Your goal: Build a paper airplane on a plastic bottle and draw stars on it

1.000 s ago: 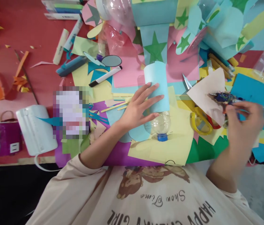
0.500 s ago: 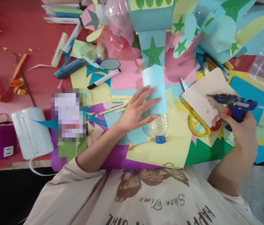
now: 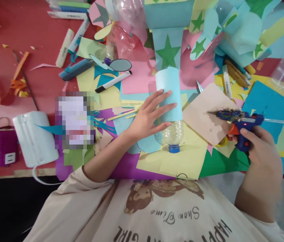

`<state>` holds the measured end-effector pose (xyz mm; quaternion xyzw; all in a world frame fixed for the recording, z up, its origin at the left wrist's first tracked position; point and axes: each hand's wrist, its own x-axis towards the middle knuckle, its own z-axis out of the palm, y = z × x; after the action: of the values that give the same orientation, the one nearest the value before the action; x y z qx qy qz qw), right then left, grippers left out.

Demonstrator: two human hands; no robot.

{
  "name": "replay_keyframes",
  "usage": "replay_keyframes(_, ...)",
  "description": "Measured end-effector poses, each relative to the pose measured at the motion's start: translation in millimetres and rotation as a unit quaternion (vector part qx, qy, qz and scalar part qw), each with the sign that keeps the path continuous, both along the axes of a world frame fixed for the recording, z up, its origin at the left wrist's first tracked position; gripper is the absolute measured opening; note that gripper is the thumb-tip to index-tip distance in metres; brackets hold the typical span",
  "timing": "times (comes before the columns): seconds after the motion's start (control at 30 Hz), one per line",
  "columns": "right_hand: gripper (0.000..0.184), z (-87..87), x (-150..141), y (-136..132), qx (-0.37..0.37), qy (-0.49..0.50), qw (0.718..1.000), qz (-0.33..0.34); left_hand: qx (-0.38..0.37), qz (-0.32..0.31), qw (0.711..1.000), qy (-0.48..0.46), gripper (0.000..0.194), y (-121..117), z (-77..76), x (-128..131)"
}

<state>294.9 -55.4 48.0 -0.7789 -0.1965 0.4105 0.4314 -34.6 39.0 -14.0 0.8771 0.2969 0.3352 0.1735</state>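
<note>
My left hand (image 3: 148, 117) lies with spread fingers across a small clear plastic bottle (image 3: 172, 132). Light blue paper (image 3: 168, 80) wraps the bottle's body, and its blue cap points toward me. Over on the right, my right hand (image 3: 263, 148) grips the handle of a blue hot glue gun (image 3: 246, 134). The gun's nozzle points left above a pale beige card (image 3: 199, 117), and a clear glue stick (image 3: 280, 121) sticks out of its back end. Beneath the card, yellow-handled scissors (image 3: 222, 141) are mostly hidden.
A tablet-like blurred object (image 3: 75, 121) and a white case (image 3: 35, 137) lie on the left. Several markers (image 3: 65, 48) are scattered at upper left. Paper shapes with green stars (image 3: 167, 52) and plastic bottles (image 3: 129, 11) crowd the back. Coloured paper (image 3: 268, 107) covers the right.
My right hand has brought the glue gun up and a little left, with its handle now in clear view. The beige card has shifted left over the scissors. My left hand stays on the bottle.
</note>
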Motion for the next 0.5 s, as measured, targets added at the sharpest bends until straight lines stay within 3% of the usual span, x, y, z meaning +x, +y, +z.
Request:
replay_keyframes(0.17, 0.026, -8.9, -12, 2, 0.025, -0.026, 0.998, -0.042, -0.001, 0.005, 1.000, -0.004, 0.053, -1, -0.1, 1)
replay_keyframes(0.5, 0.028, 2.1, -12, -9, 0.042, -0.014, 0.993, -0.108, -0.022, 0.006, 1.000, 0.019, 0.055, -1, -1.1, -1)
